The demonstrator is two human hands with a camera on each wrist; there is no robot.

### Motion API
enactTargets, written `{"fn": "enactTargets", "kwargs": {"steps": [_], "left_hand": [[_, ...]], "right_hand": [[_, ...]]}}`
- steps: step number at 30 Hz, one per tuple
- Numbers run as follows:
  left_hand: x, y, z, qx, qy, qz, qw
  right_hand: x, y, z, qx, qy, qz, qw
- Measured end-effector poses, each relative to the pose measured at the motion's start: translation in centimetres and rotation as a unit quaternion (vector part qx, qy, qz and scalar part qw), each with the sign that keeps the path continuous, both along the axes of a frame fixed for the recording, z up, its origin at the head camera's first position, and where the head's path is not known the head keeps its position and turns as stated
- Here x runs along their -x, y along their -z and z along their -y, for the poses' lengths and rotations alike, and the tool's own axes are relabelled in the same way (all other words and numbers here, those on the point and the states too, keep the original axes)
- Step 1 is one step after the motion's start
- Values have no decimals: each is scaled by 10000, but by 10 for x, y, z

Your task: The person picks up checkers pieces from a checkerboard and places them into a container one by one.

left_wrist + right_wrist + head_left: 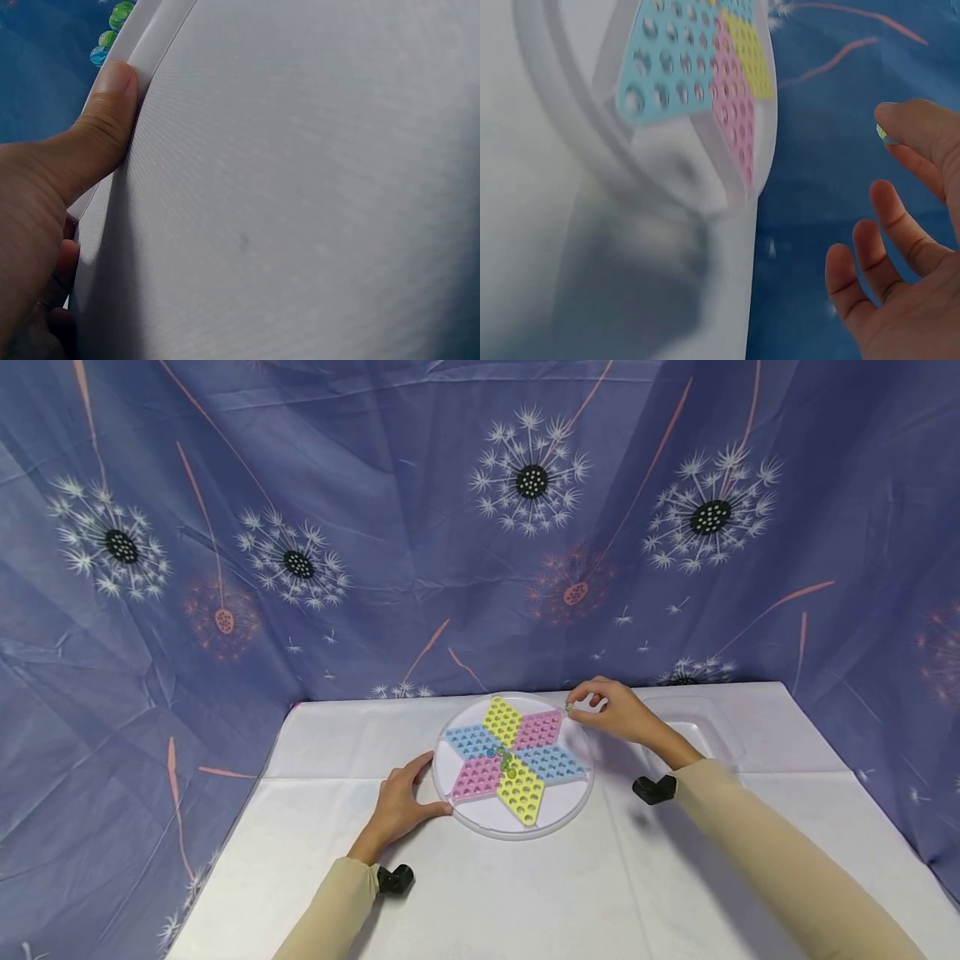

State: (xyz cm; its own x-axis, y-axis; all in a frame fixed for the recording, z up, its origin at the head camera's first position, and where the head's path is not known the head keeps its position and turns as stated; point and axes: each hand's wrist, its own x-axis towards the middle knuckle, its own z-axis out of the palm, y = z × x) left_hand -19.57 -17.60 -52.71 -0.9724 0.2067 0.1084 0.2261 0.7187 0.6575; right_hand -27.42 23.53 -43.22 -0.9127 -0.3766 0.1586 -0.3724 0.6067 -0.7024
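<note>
A round white Chinese checkers board (468,810) with a yellow, pink and blue star of holes lies on the table. Several glass marbles (512,773), green and blue, sit around its centre. My left hand (400,802) holds the board's left rim, thumb at the front edge and fingers further back. In the left wrist view the thumb (112,112) lies on the rim. Beyond the board's right back edge, my right hand (617,712) pinches a greenish marble (883,135) between thumb and forefinger. Its other fingers (900,229) are loosely bent and spread apart.
A clear plastic tray (723,727) stands on the white-covered table (525,893) behind the right wrist. Blue cloth (420,527) with a dandelion print hangs behind the table and at its sides. Each wrist wears a black device (655,790).
</note>
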Motion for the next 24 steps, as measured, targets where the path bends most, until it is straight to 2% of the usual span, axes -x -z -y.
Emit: {"fn": "enactTargets", "kwargs": {"steps": [6, 13, 19, 24], "left_hand": [[0, -1, 0, -22, -19, -20, 10000], [0, 1, 1, 6, 1, -2, 10000], [1, 1, 1, 37, 8, -77, 10000], [1, 1, 1, 27, 3, -3, 10000]], "right_hand": [[-2, -3, -31, -18, 384, -120, 9992], [-14, -7, -69, -151, 791, -120, 9967], [-21, -3, -95, -247, 1124, -17, 9933], [-26, 0, -111, -255, 1379, -14, 9901]]}}
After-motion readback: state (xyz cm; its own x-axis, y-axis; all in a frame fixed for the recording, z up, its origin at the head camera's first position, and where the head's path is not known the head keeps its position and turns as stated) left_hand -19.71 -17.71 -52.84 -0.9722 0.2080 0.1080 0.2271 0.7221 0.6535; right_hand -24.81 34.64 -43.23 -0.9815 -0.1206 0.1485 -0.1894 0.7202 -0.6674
